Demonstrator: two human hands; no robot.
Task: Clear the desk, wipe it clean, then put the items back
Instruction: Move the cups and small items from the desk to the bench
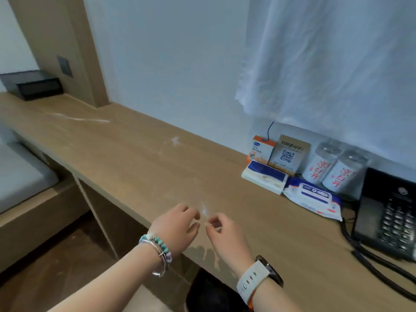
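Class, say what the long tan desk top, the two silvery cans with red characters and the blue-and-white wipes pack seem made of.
Long tan desk top: probably wood-look laminate, matt, with faint straight grain and white smears. Two silvery cans with red characters: likely aluminium, judging by their shiny tops; blur leaves it open. Blue-and-white wipes pack: soft glossy plastic film, crinkled at its edges.

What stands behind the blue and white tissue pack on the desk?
Behind the tissue pack stand an orange-white box and a brown WiFi card with a QR code. The pack hides parts of their bases.
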